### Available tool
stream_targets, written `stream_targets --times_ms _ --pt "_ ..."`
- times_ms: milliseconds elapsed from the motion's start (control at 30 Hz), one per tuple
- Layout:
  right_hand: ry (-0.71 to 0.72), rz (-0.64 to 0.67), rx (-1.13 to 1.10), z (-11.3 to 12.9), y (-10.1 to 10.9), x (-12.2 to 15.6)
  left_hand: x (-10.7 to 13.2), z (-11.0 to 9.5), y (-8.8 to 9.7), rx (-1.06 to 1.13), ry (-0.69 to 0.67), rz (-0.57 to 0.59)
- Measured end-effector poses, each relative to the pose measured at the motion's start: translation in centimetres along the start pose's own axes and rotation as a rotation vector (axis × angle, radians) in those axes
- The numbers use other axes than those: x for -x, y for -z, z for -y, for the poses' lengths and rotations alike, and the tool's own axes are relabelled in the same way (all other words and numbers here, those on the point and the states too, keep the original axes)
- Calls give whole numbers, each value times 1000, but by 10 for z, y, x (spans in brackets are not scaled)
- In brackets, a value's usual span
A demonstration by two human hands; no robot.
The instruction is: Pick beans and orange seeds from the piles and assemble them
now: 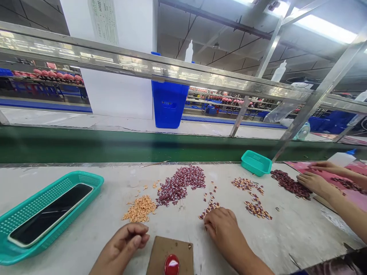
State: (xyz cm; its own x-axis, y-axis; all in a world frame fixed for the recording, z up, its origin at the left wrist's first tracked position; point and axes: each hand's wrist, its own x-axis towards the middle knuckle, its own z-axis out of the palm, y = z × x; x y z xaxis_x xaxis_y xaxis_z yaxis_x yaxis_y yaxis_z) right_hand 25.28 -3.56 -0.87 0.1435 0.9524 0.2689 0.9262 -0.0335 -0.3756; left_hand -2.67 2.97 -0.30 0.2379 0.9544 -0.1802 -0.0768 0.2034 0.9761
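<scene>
My left hand (124, 244) hovers near the bench's front, thumb and fingers curled together; anything held is too small to make out. Just beyond it lies a heap of small orange pieces (140, 209), beside a larger heap of dark red pieces (183, 183). My right hand (225, 231) has its fingers bent down at the edge of a small pile of two-coloured red and orange pieces (210, 207); its fingertips are partly hidden. Between my hands sits a brown square board (169, 246) bearing a glossy red oval blob (172, 264).
A green basket (91, 178) at left holds a phone (51, 214). More two-coloured pieces (257, 209) lie right, near a small green basket (256, 163). Another person's hands (317, 183) work by a dark red heap (289, 184). A metal frame (304, 118) and blue bin (169, 105) stand behind.
</scene>
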Motion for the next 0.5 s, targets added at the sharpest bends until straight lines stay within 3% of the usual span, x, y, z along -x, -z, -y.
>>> stream_targets --times_ms 133,333,500 --pt "57 75 161 1 0 -20 -7 0 4 53 -6 -149" --pt "204 195 215 43 -23 -74 -10 -3 8 51 -44 -234" --pt "234 222 253 52 -39 -96 -13 4 15 1 -84 -244"
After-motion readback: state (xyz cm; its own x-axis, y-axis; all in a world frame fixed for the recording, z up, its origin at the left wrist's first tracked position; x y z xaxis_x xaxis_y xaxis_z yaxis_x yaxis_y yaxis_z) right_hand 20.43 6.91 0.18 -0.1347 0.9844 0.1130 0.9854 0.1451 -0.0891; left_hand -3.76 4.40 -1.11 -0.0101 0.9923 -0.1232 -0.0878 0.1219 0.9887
